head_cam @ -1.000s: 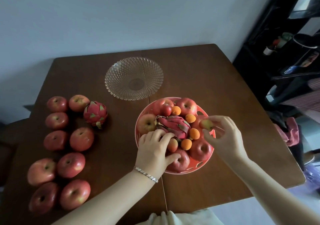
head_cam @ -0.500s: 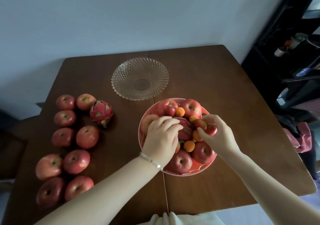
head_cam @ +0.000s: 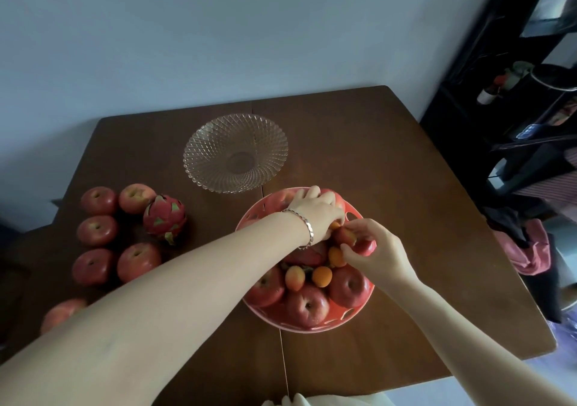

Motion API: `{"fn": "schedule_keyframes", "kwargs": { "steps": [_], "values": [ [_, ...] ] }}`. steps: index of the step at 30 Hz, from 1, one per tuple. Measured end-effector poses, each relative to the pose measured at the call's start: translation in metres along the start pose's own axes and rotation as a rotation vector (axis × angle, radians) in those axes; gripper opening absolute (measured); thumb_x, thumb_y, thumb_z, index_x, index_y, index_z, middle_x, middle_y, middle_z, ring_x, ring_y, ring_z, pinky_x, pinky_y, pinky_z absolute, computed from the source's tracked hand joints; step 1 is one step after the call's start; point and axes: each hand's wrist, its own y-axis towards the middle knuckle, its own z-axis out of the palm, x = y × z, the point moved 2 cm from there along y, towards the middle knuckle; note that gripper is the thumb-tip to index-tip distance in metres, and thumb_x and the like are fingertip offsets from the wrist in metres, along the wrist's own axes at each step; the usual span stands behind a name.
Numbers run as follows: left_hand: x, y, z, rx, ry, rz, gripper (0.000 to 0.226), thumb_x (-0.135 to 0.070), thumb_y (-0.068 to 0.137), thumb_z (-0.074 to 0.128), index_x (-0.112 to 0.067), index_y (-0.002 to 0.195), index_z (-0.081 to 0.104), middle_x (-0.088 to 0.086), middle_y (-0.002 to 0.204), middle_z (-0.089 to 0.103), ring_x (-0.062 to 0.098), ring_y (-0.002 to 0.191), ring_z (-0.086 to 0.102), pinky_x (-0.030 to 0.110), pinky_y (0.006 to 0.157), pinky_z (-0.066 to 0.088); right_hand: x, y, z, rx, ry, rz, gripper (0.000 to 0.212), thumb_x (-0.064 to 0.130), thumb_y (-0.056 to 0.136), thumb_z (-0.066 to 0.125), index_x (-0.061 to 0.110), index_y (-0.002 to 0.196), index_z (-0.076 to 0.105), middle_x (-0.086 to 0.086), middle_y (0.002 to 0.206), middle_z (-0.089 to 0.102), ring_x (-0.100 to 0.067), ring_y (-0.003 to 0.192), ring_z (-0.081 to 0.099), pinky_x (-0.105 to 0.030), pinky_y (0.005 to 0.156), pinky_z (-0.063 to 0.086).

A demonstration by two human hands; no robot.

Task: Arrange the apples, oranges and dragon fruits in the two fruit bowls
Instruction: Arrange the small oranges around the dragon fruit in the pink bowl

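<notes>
A red plastic bowl [head_cam: 299,327] near the table's middle holds several red apples [head_cam: 307,307], small oranges [head_cam: 322,276] and a dragon fruit [head_cam: 307,254] half hidden under my left wrist. My left hand [head_cam: 315,210] reaches over the bowl's far side, fingers curled down on the fruit there; what it grips is hidden. My right hand [head_cam: 374,249] pinches two small reddish fruits [head_cam: 346,236] above the bowl's right side. An empty cut-glass bowl [head_cam: 234,152] stands behind. A second dragon fruit [head_cam: 165,216] lies on the table at the left.
Several loose red apples [head_cam: 97,201] lie in rows on the left of the brown table [head_cam: 374,143], some covered by my left forearm. A dark shelf with clutter [head_cam: 515,109] stands to the right, with pink cloth [head_cam: 530,249] below it. A grey wall runs behind.
My left hand left the dragon fruit in the bowl and reached to the bowl's far side. My right hand stays over the bowl's right side with the small fruits.
</notes>
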Motion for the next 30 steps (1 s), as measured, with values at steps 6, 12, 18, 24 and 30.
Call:
{"fn": "schedule_keyframes", "kwargs": {
  "steps": [6,12,18,24,30],
  "values": [
    [0.002,-0.003,0.007,-0.227,0.013,-0.080,0.027,-0.027,0.092,0.048,-0.017,0.117,0.051,0.000,0.125,0.051,0.027,0.118,0.039,0.039,0.095,0.028,-0.003,0.002,0.000,-0.074,-0.008,-0.112,0.035,0.002,0.068,0.071,0.028,0.091,0.065,0.005,0.101,0.057,-0.014,0.093,0.059,-0.024,0.082,0.050],
    [0.008,-0.009,0.015,-0.257,-0.057,-0.125,0.035,-0.021,0.090,0.048,-0.018,0.125,0.051,0.000,0.129,0.052,0.026,0.122,0.040,0.039,0.100,0.028,0.004,0.007,0.007,0.006,-0.138,-0.193,0.030,0.003,0.072,0.068,0.018,0.098,0.070,0.016,0.099,0.055,-0.008,0.100,0.054,-0.009,0.084,0.038],
    [0.007,-0.017,0.008,-0.327,-0.214,-0.063,0.035,-0.009,0.083,0.049,-0.018,0.116,0.058,-0.002,0.120,0.059,0.023,0.111,0.052,0.032,0.098,0.027,0.004,0.005,-0.005,-0.023,-0.100,-0.186,0.025,0.006,0.076,0.063,0.019,0.095,0.072,0.015,0.087,0.066,-0.009,0.091,0.064,-0.023,0.082,0.050],
    [0.012,-0.029,0.018,-0.407,-0.235,0.008,0.053,-0.005,0.072,0.034,-0.012,0.116,0.063,0.006,0.127,0.060,0.024,0.123,0.052,0.040,0.105,0.028,0.003,0.009,0.000,-0.038,-0.003,-0.148,0.035,-0.001,0.077,0.063,0.033,0.078,0.071,0.005,0.090,0.070,-0.013,0.095,0.066,-0.028,0.083,0.053],
    [0.055,-0.072,0.025,-0.778,-0.564,-0.379,0.046,-0.002,0.086,0.044,-0.009,0.131,0.048,0.010,0.141,0.045,0.023,0.135,0.037,0.037,0.112,0.027,0.005,0.023,-0.022,-0.127,0.124,0.053,0.018,0.012,0.086,0.061,0.022,0.099,0.066,0.003,0.104,0.066,-0.015,0.097,0.062,-0.027,0.083,0.047]
  ]
}}
